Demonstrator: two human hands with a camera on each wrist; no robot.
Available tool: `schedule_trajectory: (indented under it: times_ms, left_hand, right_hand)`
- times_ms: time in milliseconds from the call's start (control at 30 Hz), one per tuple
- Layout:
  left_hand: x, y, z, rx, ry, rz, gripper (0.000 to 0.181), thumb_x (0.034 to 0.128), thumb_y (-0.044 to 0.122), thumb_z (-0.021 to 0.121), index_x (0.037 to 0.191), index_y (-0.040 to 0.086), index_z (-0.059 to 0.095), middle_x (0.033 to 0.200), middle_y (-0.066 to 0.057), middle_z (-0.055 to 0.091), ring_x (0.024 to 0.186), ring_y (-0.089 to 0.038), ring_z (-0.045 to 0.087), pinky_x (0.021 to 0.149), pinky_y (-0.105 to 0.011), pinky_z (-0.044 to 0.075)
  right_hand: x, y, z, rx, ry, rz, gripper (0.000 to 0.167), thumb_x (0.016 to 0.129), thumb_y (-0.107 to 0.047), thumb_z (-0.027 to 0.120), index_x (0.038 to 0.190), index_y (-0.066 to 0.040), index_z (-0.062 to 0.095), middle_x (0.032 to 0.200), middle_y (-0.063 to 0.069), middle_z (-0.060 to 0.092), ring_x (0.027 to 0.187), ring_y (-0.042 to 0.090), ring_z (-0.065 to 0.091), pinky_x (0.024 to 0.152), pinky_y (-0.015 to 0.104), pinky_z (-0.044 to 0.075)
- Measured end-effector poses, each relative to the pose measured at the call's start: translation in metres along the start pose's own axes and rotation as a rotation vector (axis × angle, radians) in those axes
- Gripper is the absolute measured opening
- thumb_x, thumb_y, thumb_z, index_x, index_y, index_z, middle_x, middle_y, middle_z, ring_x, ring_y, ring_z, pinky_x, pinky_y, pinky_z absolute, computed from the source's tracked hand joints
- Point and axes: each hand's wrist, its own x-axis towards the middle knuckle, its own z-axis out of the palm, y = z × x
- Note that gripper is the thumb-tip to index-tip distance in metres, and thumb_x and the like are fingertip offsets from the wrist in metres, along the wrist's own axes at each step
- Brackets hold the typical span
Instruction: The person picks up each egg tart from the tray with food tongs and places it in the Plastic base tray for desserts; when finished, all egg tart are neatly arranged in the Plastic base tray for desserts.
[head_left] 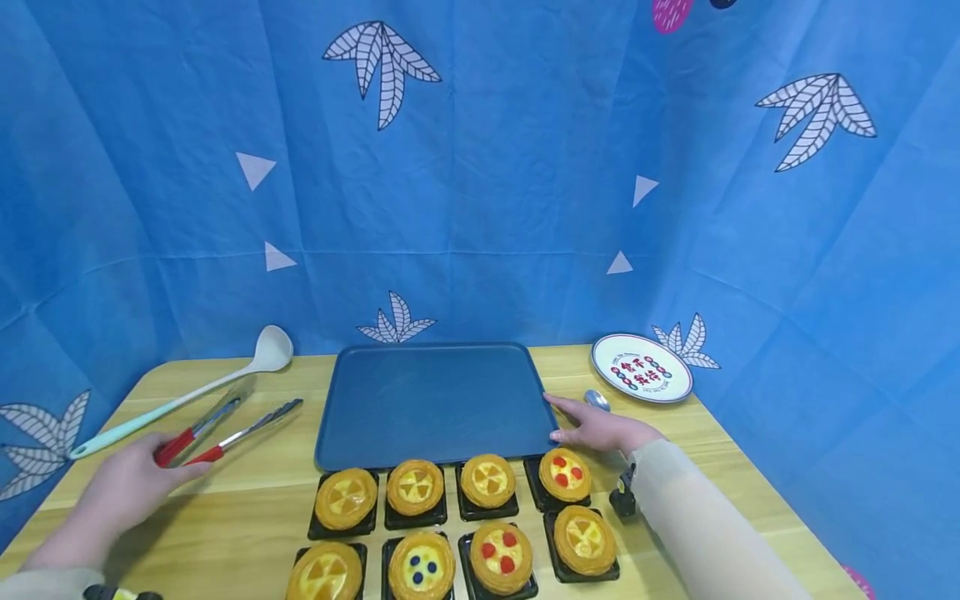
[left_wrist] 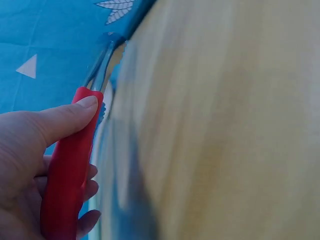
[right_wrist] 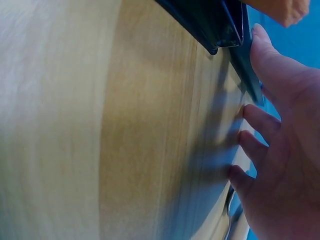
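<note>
My left hand (head_left: 123,487) holds a pair of tongs (head_left: 243,429) with red handles and metal arms spread apart. In the left wrist view, the thumb lies along the red handle (left_wrist: 72,165), with the fingers curled behind it. At the right edge of a dark blue tray (head_left: 435,404), my right hand (head_left: 596,427) touches the rim with thumb and index finger. The right wrist view has its thumb (right_wrist: 272,60) against the tray's edge (right_wrist: 247,72), the other fingers loosely bent over the wood. No object is visible inside that hand.
Several egg tarts (head_left: 422,565) on black plastic bases sit in two rows before the blue tray. A ladle (head_left: 272,350) lies at the left. Near the right hand are a spoon (head_left: 597,400) and a patterned plate (head_left: 642,368). A blue curtain (head_left: 487,192) hangs behind the wooden table (head_left: 247,533).
</note>
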Motion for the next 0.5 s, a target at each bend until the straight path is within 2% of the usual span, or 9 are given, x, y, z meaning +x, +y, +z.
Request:
schedule_trajectory:
  times_ms: [133,267,500]
  left_hand:
    - [-0.0005,-0.0048,0.0080,-0.013,-0.012,-0.005,0.091,0.0821,0.059,0.073,0.125,-0.017,0.047,0.105,-0.032,0.061,0.088,-0.043,0.059,0.071,-0.055,0.046]
    - [0.0009,-0.0033,0.0085,-0.030,-0.042,-0.036,0.095,0.0806,0.061,0.073,0.127,-0.016,0.044,0.110,-0.034,0.059,0.091,-0.044,0.057,0.073,-0.057,0.045]
    - [0.0022,0.0005,0.0090,-0.001,-0.083,-0.089,0.095,0.0733,0.061,0.079,0.120,-0.016,0.048,0.100,-0.028,0.060,0.083,-0.036,0.055,0.072,-0.054,0.044]
  right_hand:
    - [-0.0006,0.0011,-0.0010,-0.010,-0.001,-0.010,0.075,0.099,-0.032,0.061,0.159,-0.014,0.020,0.160,0.016,0.021,0.144,0.040,0.021,0.112,0.057,0.020]
    - [-0.0010,0.0011,-0.0012,-0.018,0.001,-0.012,0.075,0.099,-0.033,0.061,0.159,-0.013,0.020,0.160,0.016,0.021,0.144,0.039,0.021,0.112,0.057,0.020]
    - [-0.0030,-0.0007,-0.0006,-0.009,-0.007,-0.020,0.075,0.099,-0.032,0.061,0.159,-0.012,0.019,0.160,0.017,0.020,0.144,0.040,0.021,0.112,0.057,0.020]
